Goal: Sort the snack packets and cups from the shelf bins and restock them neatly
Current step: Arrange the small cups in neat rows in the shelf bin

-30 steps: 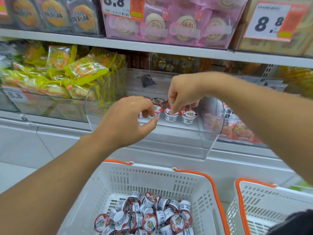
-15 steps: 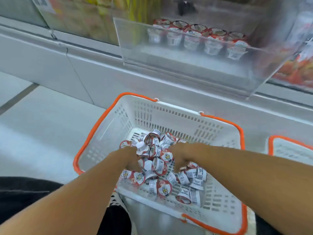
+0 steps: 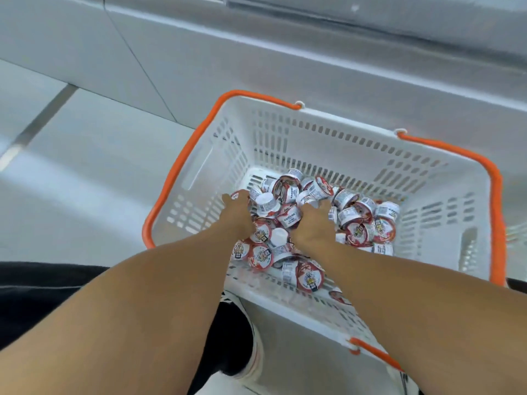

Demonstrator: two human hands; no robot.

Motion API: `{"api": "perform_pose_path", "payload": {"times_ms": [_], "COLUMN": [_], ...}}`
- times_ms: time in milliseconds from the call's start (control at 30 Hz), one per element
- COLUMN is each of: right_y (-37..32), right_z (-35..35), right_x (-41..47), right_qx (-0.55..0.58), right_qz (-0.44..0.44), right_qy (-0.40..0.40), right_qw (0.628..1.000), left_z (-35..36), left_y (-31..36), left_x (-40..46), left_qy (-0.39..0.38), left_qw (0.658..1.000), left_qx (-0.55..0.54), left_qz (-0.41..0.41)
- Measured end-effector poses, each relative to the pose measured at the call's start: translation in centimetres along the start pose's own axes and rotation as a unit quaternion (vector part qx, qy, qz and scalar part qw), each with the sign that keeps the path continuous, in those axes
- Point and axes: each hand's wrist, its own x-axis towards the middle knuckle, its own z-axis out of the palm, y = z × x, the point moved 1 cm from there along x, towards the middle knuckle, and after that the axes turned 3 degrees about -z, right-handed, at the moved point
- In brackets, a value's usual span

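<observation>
Both hands down among the cups (image 3: 356, 220) in the basket (image 3: 336, 143). Left hand (image 3: 238, 212) and right hand (image 3: 313, 223): fingers buried, grip cannot be told.

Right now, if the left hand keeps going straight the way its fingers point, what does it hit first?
The left hand points forward and down into the cups. It already touches the nearest ones, so it would push further into the pile; beyond that comes the basket far wall, though depth is unclear.

A pale grey tiled floor (image 3: 71, 172) with a dark grout line stretches along the left. A blank light grey metal shelf base panel (image 3: 285, 58) rises behind. A black shoe with a white sole (image 3: 236, 346) stands on the floor at the bottom.
</observation>
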Motion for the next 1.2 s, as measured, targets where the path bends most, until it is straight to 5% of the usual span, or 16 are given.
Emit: {"api": "perform_pose_path", "payload": {"times_ms": [167, 267, 367, 467, 633, 767, 967, 1200], "right_y": [0.6, 1.0, 0.0, -2.5, -8.5, -11.1, -13.6, -17.1], "right_z": [-1.4, -3.4, -7.1, -10.6, -17.6, -21.8, -27.8, -39.1], "right_x": [-0.7, -1.1, -2.3, -3.5, -7.4, -11.9, -17.0, -19.3], "right_qx": [-0.016, 0.124, 0.349, 0.482, 0.525, 0.557, 0.537, 0.512], "right_qz": [-0.035, -0.003, 0.102, 0.122, 0.01, -0.036, -0.156, -0.346], "right_qy": [-0.023, -0.04, -0.143, -0.232, -0.087, 0.055, 0.242, 0.256], "right_qw": [0.999, 0.991, 0.92, 0.836, 0.847, 0.828, 0.793, 0.743], "left_z": [0.0, -1.2, -3.2, -6.1, -12.6, -17.7, -24.1, -30.6], "left_y": [0.4, 0.5, 1.4, 3.7, 8.2, 9.1, 12.1, 16.0], "left_x": [-0.9, -1.5, -3.2, -7.3, -14.2, -19.3, -26.3, -28.0], "left_qy": [0.033, 0.049, -0.112, -0.223, -0.19, -0.16, -0.153, -0.031], "left_qw": [0.998, 0.999, 0.989, 0.906, 0.895, 0.927, 0.906, 0.824], "left_qx": [0.037, 0.007, -0.077, -0.351, -0.403, -0.322, -0.337, -0.487], "left_qz": [-0.027, -0.023, -0.051, -0.081, 0.016, 0.109, 0.204, 0.287]}}
